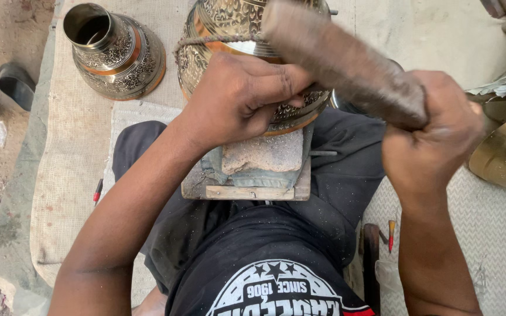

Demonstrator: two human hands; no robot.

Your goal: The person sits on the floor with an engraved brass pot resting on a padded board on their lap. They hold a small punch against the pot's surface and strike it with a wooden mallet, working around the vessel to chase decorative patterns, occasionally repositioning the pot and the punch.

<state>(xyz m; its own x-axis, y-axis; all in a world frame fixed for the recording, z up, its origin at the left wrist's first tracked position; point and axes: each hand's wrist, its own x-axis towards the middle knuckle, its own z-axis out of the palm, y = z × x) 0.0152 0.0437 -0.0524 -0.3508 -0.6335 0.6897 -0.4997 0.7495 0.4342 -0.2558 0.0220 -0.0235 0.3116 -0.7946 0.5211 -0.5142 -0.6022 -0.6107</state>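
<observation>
**Two hands at work on a shiny brass pot**

The right hand (434, 131) has its grip closed tight around a thick dark mallet (346, 61). The left hand (238, 96) is curled shut and pressed against the carved brass pot (235, 23); what it pinches is hidden. The pot sits on a padded wooden block (253, 172) on the person's lap. A second brass pot (115, 50) stands nearby on the mat (71, 146).
</observation>
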